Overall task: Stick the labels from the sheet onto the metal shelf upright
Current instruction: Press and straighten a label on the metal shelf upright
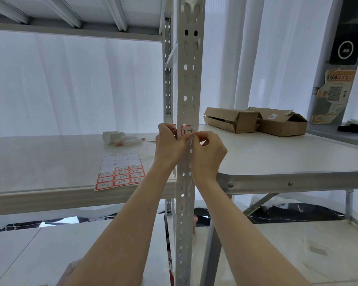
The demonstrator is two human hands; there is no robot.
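Observation:
A white perforated metal shelf upright (189, 79) runs down the middle of the view. A red-bordered label (186, 130) with handwriting lies against its front face at shelf height. My left hand (168, 143) and my right hand (208, 150) meet at the upright just below the label, fingers curled and pinching at its lower edge. A scrap of another red-edged label (174, 126) shows at my left fingertips. The label sheet (120, 172) lies flat on the shelf board to the left, its upper rows peeled bare and its lower rows holding several labels.
White tubes and a cap (120, 138) lie on the shelf board (50, 162) behind the sheet. To the right stands a folding table (298, 157) with two cardboard boxes (254, 120). A wall with posters (333, 93) is at far right.

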